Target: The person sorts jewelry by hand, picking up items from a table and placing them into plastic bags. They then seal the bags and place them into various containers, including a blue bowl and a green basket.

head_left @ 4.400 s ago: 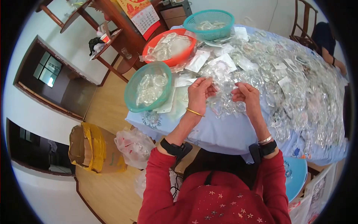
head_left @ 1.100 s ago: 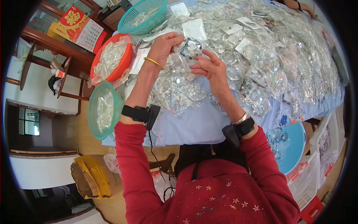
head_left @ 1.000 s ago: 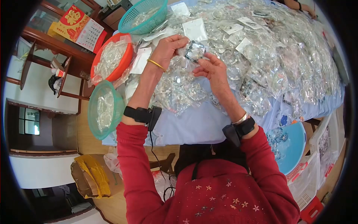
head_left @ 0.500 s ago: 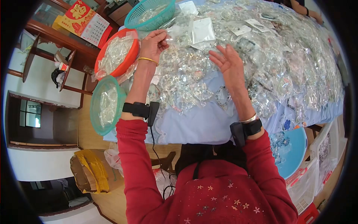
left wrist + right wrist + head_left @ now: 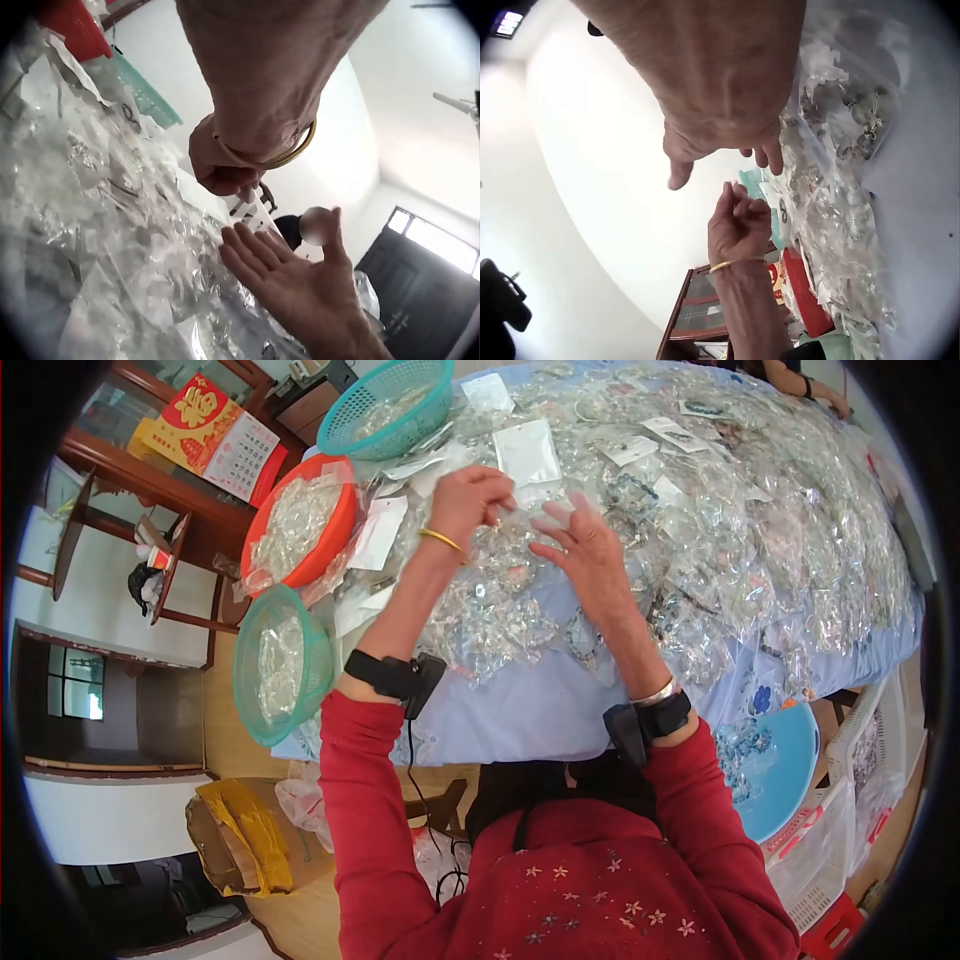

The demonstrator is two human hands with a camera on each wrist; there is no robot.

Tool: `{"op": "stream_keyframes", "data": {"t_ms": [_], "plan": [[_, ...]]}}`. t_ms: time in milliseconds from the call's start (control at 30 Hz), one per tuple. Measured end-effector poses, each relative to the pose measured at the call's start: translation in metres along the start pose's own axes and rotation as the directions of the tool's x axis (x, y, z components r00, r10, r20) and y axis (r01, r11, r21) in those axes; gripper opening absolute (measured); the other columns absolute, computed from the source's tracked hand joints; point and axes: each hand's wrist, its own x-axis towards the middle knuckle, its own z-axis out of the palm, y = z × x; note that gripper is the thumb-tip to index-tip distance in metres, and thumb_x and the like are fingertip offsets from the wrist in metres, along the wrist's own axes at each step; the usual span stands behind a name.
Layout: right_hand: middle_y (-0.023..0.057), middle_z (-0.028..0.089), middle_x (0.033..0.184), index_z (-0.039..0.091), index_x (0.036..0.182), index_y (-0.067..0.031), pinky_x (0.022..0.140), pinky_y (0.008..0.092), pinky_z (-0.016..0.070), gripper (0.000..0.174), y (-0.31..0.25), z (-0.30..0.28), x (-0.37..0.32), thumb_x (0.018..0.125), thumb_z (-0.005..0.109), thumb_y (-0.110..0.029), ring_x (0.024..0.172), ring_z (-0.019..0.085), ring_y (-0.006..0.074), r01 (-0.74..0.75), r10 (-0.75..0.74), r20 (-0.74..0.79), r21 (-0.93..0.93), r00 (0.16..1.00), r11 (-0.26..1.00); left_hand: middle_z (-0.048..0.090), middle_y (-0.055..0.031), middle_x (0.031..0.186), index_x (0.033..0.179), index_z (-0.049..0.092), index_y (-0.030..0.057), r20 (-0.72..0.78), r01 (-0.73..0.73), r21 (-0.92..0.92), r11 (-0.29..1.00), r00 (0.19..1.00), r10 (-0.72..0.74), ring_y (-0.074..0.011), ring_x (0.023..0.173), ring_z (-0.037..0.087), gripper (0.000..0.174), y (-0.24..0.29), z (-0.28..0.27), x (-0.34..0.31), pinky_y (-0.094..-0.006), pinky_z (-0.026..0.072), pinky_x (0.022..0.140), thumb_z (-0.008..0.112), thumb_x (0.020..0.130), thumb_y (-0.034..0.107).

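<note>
Clear plastic packets (image 5: 485, 605) heaped loose over bench (image 5: 530, 725); far fewer in red basin (image 5: 338, 545), near green basket (image 5: 318, 660), far green basket (image 5: 425, 432). Bulk outside containers. Left hand (image 5: 465, 508): fingers curled, narrow, nothing seen held. Right hand (image 5: 595, 560): fingers spread wide, empty.

So the one thing I can properly read in here is the wall calendar (image 5: 215, 440), over by the wooden cabinet. It's got a big gold 福 (image 5: 195, 406) on the red top part, can't miss it. Below that there's a white date sheet (image 5: 236, 456) with rows of little numbers, but they're way too small to make out from where I'm standing. Same goes for the tiny print around the picture, tbh.
</note>
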Motion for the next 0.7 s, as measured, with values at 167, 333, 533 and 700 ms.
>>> {"op": "stream_keyframes", "data": {"t_ms": [167,333,533,700], "plan": [[0.0177,0.06,0.101,0.048,0.115,0.0057,0.076,0.034,0.0528,0.032,0.001,-0.016,0.005,0.091,0.049,-0.015,0.085,0.062,0.0244,0.022,-0.029,-0.147,-0.051,0.989,0.998,0.064,-0.0093,0.083,0.094,0.06,-0.0012,-0.119,-0.061,0.355,0.933,0.987,0.11,-0.0105,0.064,0.056,0.027,-0.017,0.025,0.026,-0.0257,0.0454,0.058,0.066,0.074,0.017],[0.0144,0.063,0.089,0.054,0.107,0.0052,0.071,0.0321,0.0536,0.024,-0.001,-0.013,0.006,0.09,0.049,-0.011,0.078,0.063,0.0212,-0.004,-0.019,-0.214,-0.105,0.977,0.994,0.064,-0.0168,0.087,0.091,0.059,-0.0039,-0.327,-0.033,0.728,0.685,0.861,0.388,-0.0262,0.083,0.061,0.041,-0.029,0.033,0.073,-0.0334,0.048,0.073,0.071,0.066,0.026],[0.0107,0.063,0.083,0.055,0.107,0.0031,0.064,0.0279,0.0528,0.024,0.0,-0.013,0.003,0.088,0.052,-0.012,0.069,0.062,0.0177,-0.082,0.051,-0.237,-0.123,0.97,0.989,0.064,-0.0177,0.097,0.092,0.062,-0.0025,-0.295,0.095,0.799,0.594,0.922,0.25,-0.0329,0.095,0.061,0.046,-0.033,0.032,0.099,-0.0373,0.0478,0.08,0.072,0.063,0.031],[0.0053,0.061,0.076,0.054,0.113,0.0025,0.056,0.0246,0.0486,0.032,0.004,-0.015,0.004,0.083,0.059,-0.009,0.059,0.057,0.0132,-0.03,-0.039,-0.221,-0.3,0.974,0.953,0.063,-0.0134,0.106,0.1,0.066,0.012,-0.116,0.065,0.959,0.277,0.978,0.174,-0.0314,0.101,0.059,0.041,-0.073,0.018,0.143,-0.0503,0.0433,0.089,0.065,0.067,0.036]]}}
